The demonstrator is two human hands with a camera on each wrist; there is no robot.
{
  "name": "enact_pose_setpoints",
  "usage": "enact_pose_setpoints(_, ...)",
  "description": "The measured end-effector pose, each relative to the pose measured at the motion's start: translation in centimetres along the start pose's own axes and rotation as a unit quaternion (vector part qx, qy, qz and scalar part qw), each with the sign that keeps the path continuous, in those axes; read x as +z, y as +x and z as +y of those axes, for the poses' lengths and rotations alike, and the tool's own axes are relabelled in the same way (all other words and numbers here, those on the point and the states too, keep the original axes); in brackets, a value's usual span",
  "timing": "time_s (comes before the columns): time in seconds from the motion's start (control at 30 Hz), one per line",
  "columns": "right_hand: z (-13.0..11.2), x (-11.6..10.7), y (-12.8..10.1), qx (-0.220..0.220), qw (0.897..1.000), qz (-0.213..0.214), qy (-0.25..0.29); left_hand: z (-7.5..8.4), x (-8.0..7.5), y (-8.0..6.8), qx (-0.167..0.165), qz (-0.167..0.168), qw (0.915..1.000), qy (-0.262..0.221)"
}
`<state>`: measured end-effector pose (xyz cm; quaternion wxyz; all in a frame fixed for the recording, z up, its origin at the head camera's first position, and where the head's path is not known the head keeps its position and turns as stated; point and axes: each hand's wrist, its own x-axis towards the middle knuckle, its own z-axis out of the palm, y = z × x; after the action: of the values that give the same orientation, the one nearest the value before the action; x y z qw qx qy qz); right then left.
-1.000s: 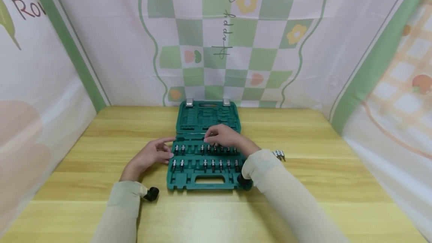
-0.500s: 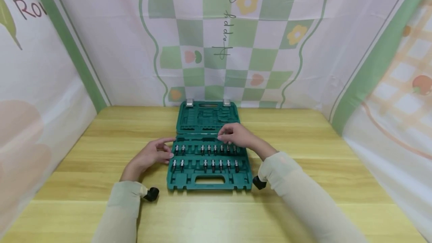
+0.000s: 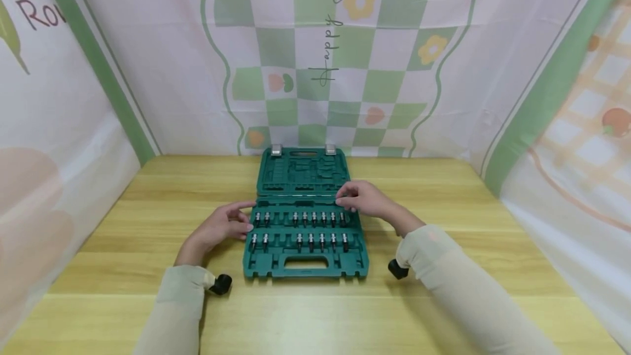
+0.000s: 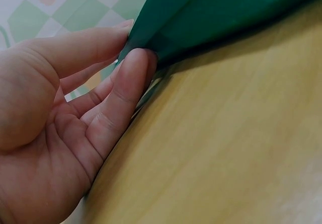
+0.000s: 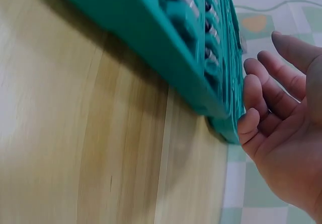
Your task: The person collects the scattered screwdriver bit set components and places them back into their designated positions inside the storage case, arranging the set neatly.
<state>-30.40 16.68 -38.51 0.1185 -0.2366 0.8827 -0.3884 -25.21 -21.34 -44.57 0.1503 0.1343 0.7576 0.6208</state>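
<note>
A green plastic case [image 3: 305,266] lies open on the table, with two rows of short socket bits [image 3: 299,241] in its near half. My left hand [image 3: 219,229] is at the case's left side, one finger stretched to the back corner and another digit at the side edge. The left wrist view shows the fingertips against the green wall. Above the back right of the bit half, near the hinge, is my right hand [image 3: 365,200], its fingers loosely bent. In the right wrist view nothing shows between the right fingers [image 5: 254,90].
The case lid [image 3: 303,171], with two silver latches, lies folded back near the patterned cloth wall [image 3: 325,59]. Bare slots part the bits in both rows. Wooden tabletop [image 3: 187,311] surrounds the case. Black wrist devices [image 3: 398,269] hang from both sleeves.
My right hand has moved right along the hinge side, uncovering the upper row of bits. The small bits seen on the table at right are now hidden behind my sleeve. My left hand stays put.
</note>
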Motion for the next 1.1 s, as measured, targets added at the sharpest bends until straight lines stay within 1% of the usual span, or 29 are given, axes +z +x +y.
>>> enact_pose_setpoints(0.07, 0.4, -0.3, -0.2, 0.003, 1.000, 0.003, -0.006, 0.0, 0.1, 0.0, -0.004, 0.004, 1.0000, 0.001)
enact_pose_setpoints(0.2, 1.3, -1.0, -0.6, 0.009, 1.000, 0.010, -0.013, 0.1, 0.1, 0.0, -0.001, 0.003, 1.0000, 0.004)
enact_pose_setpoints(0.37, 2.1, -1.7, -1.3, 0.013, 1.000, 0.012, -0.001, 0.1, 0.1, -0.1, 0.001, 0.002, 1.0000, 0.002)
enact_pose_setpoints(0.53, 3.0, -2.6, -1.8, 0.019, 1.000, 0.000, 0.007, 0.1, 0.1, -0.1, 0.000, 0.002, 1.0000, 0.001)
enact_pose_setpoints(0.7, 3.9, -3.5, -2.3, 0.037, 0.999, -0.013, 0.004, 0.1, 0.1, -0.1, -0.001, 0.002, 1.0000, 0.002)
enact_pose_setpoints(0.83, 4.5, -4.5, -2.9, 0.065, 0.997, -0.033, 0.009, 0.2, 0.2, -0.1, -0.002, 0.004, 1.0000, 0.004)
enact_pose_setpoints(0.9, 4.6, -5.0, -3.2, 0.078, 0.996, -0.050, 0.015, 0.2, 0.2, -0.1, -0.002, 0.006, 1.0000, 0.005)
enact_pose_setpoints(1.0, 4.9, -5.6, -3.6, 0.083, 0.993, -0.082, 0.031, 0.2, 0.2, -0.1, -0.004, 0.007, 1.0000, 0.005)
enact_pose_setpoints(1.1, 5.4, -6.1, -4.0, 0.082, 0.990, -0.104, 0.045, 0.2, 0.2, -0.1, -0.004, 0.010, 0.9999, 0.005)
